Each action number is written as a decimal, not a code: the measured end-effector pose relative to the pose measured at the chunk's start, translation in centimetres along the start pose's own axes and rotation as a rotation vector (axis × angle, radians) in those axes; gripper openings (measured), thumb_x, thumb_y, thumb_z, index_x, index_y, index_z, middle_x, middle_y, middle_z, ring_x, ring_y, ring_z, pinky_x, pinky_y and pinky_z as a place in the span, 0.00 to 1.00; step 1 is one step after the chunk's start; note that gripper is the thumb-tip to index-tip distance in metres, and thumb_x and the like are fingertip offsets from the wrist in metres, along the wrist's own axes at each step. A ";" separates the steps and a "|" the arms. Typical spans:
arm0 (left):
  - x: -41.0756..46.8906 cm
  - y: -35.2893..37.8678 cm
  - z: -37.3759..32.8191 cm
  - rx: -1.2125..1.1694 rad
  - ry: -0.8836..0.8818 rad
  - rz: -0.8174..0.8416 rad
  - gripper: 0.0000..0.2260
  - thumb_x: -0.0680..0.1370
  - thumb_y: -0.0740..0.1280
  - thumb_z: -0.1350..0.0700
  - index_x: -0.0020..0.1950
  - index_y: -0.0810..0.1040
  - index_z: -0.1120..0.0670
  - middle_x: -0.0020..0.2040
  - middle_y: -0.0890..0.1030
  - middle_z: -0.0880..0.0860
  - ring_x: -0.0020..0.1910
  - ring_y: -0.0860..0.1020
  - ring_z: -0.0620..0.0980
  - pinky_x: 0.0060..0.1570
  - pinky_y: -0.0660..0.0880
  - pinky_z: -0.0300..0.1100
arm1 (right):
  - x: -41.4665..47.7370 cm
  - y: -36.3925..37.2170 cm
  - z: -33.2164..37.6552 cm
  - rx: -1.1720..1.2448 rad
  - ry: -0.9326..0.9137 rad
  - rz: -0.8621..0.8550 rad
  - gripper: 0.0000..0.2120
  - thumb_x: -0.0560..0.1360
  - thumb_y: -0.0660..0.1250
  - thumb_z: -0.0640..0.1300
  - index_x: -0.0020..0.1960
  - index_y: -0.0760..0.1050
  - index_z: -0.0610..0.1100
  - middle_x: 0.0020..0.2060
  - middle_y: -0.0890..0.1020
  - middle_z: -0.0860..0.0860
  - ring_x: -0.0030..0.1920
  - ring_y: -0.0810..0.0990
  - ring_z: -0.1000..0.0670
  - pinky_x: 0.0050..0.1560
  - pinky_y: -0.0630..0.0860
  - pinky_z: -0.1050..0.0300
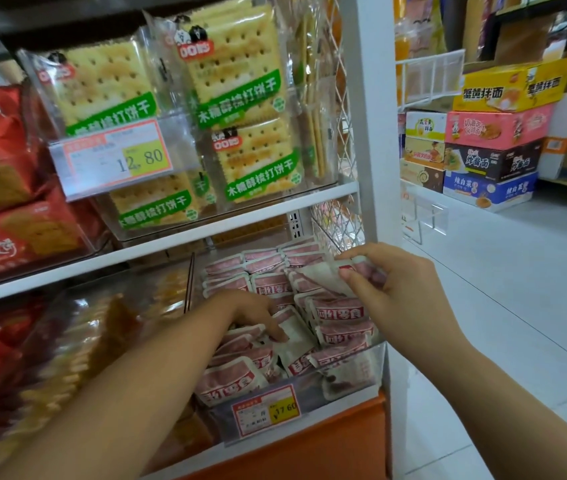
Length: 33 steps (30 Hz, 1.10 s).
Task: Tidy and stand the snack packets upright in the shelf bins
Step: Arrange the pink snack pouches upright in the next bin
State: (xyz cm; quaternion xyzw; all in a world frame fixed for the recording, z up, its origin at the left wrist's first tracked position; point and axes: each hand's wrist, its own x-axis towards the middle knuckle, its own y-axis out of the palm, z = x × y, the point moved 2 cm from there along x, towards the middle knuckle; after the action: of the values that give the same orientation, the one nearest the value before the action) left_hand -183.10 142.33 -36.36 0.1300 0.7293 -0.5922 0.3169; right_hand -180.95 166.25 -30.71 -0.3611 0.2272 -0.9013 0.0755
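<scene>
In the shelf bin (380,370), the right hand (391,280) pinches a lifted packet (322,276); the left hand (252,311) thumbs a white packet (294,341), its grip hidden, so I cannot tell.

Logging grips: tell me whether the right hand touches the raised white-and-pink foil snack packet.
Touching. The head view shows the right hand pinching the white-and-pink foil snack packet, thumb lying over its front.
</scene>
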 end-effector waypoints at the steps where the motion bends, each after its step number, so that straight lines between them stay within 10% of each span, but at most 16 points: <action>1: -0.1 0.0 0.0 -0.010 0.013 0.011 0.27 0.71 0.71 0.40 0.63 0.74 0.55 0.63 0.74 0.53 0.61 0.74 0.53 0.62 0.71 0.51 | 0.0 0.0 0.0 0.003 0.002 0.003 0.03 0.74 0.68 0.42 0.43 0.80 0.45 0.31 0.75 0.55 0.37 0.74 0.56 0.37 0.72 0.57; 12: -0.6 0.1 0.9 -0.131 0.160 -0.009 0.11 0.72 0.74 0.51 0.52 0.78 0.50 0.50 0.79 0.47 0.54 0.78 0.50 0.55 0.74 0.45 | 0.0 0.4 -0.1 0.025 -0.019 0.057 0.04 0.74 0.68 0.43 0.44 0.81 0.44 0.37 0.81 0.53 0.41 0.77 0.55 0.44 0.76 0.57; 16: -1.7 -0.1 1.1 -0.109 0.205 -0.160 0.08 0.72 0.73 0.49 0.44 0.76 0.47 0.40 0.75 0.42 0.40 0.74 0.42 0.37 0.68 0.39 | -0.4 1.5 0.4 0.087 -0.084 0.113 0.06 0.74 0.68 0.41 0.48 0.83 0.48 0.42 0.81 0.60 0.43 0.75 0.69 0.47 0.70 0.76; 25: -4.2 -0.7 1.2 -0.022 0.184 -0.693 0.15 0.78 0.65 0.51 0.33 0.67 0.50 0.32 0.71 0.48 0.36 0.72 0.50 0.35 0.65 0.44 | -0.4 1.9 -0.6 -0.077 0.087 0.281 0.10 0.76 0.65 0.46 0.48 0.82 0.41 0.43 0.84 0.45 0.44 0.81 0.48 0.47 0.77 0.51; 33: -7.4 -0.6 2.3 0.008 0.323 -0.900 0.12 0.74 0.67 0.64 0.36 0.69 0.52 0.39 0.74 0.50 0.42 0.74 0.52 0.38 0.68 0.44 | -0.2 1.5 0.4 -0.170 0.066 0.383 0.14 0.77 0.63 0.44 0.61 0.77 0.53 0.51 0.83 0.50 0.32 0.73 0.60 0.35 0.71 0.69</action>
State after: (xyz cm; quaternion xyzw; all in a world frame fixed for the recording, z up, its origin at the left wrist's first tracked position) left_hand -177.04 141.37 -31.56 -0.1070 0.7509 -0.6456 -0.0889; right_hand -180.53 164.85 -31.27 -0.2868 0.3695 -0.8592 0.2072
